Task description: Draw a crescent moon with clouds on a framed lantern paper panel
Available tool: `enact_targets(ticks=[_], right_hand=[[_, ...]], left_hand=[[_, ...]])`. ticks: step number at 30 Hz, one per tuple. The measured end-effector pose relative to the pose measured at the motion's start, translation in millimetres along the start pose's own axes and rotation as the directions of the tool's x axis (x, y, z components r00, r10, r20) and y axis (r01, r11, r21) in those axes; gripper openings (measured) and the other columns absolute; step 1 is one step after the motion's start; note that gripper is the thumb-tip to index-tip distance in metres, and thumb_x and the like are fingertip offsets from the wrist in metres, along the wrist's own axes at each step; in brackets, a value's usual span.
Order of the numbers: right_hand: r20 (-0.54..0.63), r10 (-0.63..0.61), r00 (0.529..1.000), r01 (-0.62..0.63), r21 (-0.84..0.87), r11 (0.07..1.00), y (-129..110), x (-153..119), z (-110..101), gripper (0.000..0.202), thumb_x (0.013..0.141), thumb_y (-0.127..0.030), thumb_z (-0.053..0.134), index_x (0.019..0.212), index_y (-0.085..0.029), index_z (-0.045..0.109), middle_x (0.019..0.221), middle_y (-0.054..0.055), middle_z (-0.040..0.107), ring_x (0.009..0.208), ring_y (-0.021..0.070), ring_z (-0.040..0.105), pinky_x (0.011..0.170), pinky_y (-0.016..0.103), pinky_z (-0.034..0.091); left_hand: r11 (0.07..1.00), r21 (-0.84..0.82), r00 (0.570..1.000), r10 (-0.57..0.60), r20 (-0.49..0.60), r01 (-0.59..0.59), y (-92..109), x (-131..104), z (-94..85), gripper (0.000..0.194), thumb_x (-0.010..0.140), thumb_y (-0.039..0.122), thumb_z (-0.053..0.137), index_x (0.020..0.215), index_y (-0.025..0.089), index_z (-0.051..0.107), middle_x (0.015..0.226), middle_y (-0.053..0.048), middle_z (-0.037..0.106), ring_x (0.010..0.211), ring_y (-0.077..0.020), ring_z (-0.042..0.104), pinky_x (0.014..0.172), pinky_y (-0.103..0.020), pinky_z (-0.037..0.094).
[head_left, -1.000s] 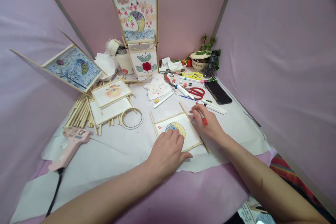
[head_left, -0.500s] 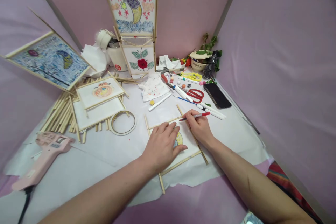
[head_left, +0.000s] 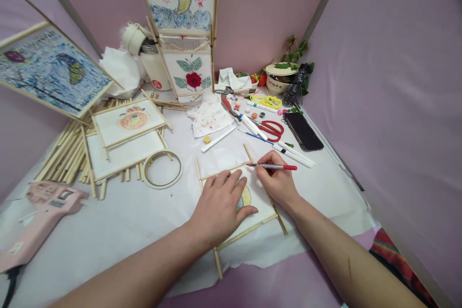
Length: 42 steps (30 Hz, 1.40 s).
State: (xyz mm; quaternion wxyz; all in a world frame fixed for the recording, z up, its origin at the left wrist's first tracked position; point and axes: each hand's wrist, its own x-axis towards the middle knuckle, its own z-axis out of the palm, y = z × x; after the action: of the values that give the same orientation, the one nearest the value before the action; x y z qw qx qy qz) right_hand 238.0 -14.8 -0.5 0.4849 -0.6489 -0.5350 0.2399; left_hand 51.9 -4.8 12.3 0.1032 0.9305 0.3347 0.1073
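My left hand (head_left: 220, 204) lies flat with fingers spread on a white sheet (head_left: 255, 209) framed by thin wooden sticks (head_left: 249, 231). Part of a yellow and blue crescent drawing (head_left: 246, 197) shows beside its fingers. In my right hand (head_left: 277, 180) is a red pen (head_left: 276, 167), pinched between thumb and fingers. The pen's tip points left, near the sheet's upper edge; whether it touches the paper is too small to tell.
A pink glue gun (head_left: 48, 216) and a tape roll (head_left: 163, 169) lie left. Behind are red scissors (head_left: 272, 131), white markers (head_left: 296, 155) and a phone (head_left: 303, 131). Framed pictures (head_left: 193, 74) stand at the back, near a bottle (head_left: 155, 70) and a bowl (head_left: 277, 84).
The camera view has shifted slightly closer and down. The red pen now lies nearer to horizontal in my right hand. My left hand stays flat on the sheet.
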Motion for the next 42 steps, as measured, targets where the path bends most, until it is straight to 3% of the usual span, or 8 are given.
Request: enact_targets(ticks=[13, 20, 21, 23, 25, 27, 35, 42], right_hand=[[-0.076, -0.028, 0.997, 0.029, 0.017, 0.999, -2.2, 3.4, -0.3, 0.016, 0.083, -0.03, 0.057, 0.072, -0.022, 0.049, 0.061, -0.005, 0.048, 0.055, 0.013, 0.046, 0.055, 0.027, 0.038], [-0.215, -0.057, 0.975, 0.114, 0.263, 0.958, -28.2, -19.6, -8.2, 0.011, 0.084, -0.026, 0.058, 0.079, -0.022, 0.049, 0.065, -0.005, 0.05, 0.055, 0.0118, 0.047, 0.056, 0.026, 0.04], [-0.196, -0.089, 0.977, 0.146, 0.302, 0.942, -36.1, -28.6, -8.1, 0.009, 0.085, -0.024, 0.058, 0.08, -0.022, 0.05, 0.067, -0.004, 0.052, 0.057, 0.0117, 0.048, 0.057, 0.026, 0.041], [-0.014, -0.147, 0.989, 0.144, 0.318, 0.937, -50.5, -47.5, -4.7, 0.003, 0.085, -0.022, 0.057, 0.083, -0.022, 0.055, 0.07, -0.003, 0.056, 0.059, 0.0116, 0.051, 0.057, 0.025, 0.042], [0.222, -0.148, 0.964, 0.075, 0.306, 0.949, -59.5, -63.1, 2.9, 0.007, 0.086, -0.021, 0.054, 0.089, -0.022, 0.06, 0.07, -0.002, 0.059, 0.061, 0.012, 0.053, 0.057, 0.024, 0.043], [0.323, -0.105, 0.941, 0.023, 0.246, 0.969, -61.8, -72.6, 12.8, 0.01, 0.085, -0.018, 0.052, 0.087, -0.021, 0.061, 0.071, -0.001, 0.06, 0.061, 0.0117, 0.054, 0.056, 0.023, 0.043], [0.279, -0.209, 0.937, 0.202, 0.055, 0.978, -46.3, -80.9, 35.9, 0.012, 0.079, -0.016, 0.055, 0.069, -0.02, 0.049, 0.055, -0.006, 0.047, 0.046, 0.008, 0.039, 0.047, 0.022, 0.033], [0.269, -0.191, 0.944, 0.184, 0.053, 0.982, -41.1, -84.2, 39.1, 0.013, 0.081, -0.017, 0.054, 0.074, -0.021, 0.045, 0.058, -0.006, 0.048, 0.047, 0.0085, 0.04, 0.048, 0.023, 0.033]], left_hand=[[1.0, 0.014, 0.999, -0.008, -0.035, 0.009, -5.5, 7.3, -4.4, 0.052, 0.089, 0.055, 0.055, 0.126, 0.018, 0.055, 0.136, -0.01, 0.054, 0.119, -0.0318, 0.045, 0.091, -0.049, 0.038], [0.996, -0.086, 0.989, -0.049, -0.139, 0.037, -26.6, -9.5, -26.5, 0.019, 0.095, 0.024, 0.05, 0.107, 0.022, 0.065, 0.126, -0.005, 0.062, 0.116, -0.0259, 0.05, 0.09, -0.046, 0.037], [0.995, -0.093, 0.992, -0.039, -0.122, 0.028, -31.2, -16.8, -29.8, 0.019, 0.093, 0.022, 0.051, 0.106, 0.023, 0.065, 0.127, -0.005, 0.061, 0.118, -0.0262, 0.048, 0.091, -0.046, 0.037], [0.994, -0.104, 0.995, -0.025, -0.099, 0.014, -38.1, -32.7, -33.0, 0.022, 0.09, 0.02, 0.052, 0.108, 0.025, 0.065, 0.131, -0.004, 0.057, 0.123, -0.0273, 0.043, 0.094, -0.047, 0.036], [0.993, -0.117, 0.996, -0.017, -0.083, 0.007, -41.1, -46.2, -31.6, 0.024, 0.088, 0.023, 0.056, 0.111, 0.027, 0.064, 0.133, -0.004, 0.054, 0.127, -0.0287, 0.039, 0.098, -0.049, 0.035], [0.992, -0.129, 0.997, -0.018, -0.073, 0.008, -41.4, -53.8, -27.3, 0.027, 0.086, 0.027, 0.06, 0.113, 0.026, 0.063, 0.134, -0.005, 0.053, 0.128, -0.0294, 0.037, 0.102, -0.05, 0.033], [0.983, -0.166, 0.99, -0.099, -0.099, 0.082, -43.0, -51.3, -17.3, 0.03, 0.084, 0.032, 0.065, 0.114, 0.027, 0.065, 0.132, -0.006, 0.052, 0.127, -0.0296, 0.038, 0.105, -0.05, 0.033], [0.979, -0.189, 0.99, -0.097, -0.103, 0.076, -45.5, -55.1, -16.1, 0.032, 0.085, 0.034, 0.065, 0.117, 0.027, 0.064, 0.134, -0.006, 0.051, 0.128, -0.0301, 0.037, 0.104, -0.05, 0.034]])
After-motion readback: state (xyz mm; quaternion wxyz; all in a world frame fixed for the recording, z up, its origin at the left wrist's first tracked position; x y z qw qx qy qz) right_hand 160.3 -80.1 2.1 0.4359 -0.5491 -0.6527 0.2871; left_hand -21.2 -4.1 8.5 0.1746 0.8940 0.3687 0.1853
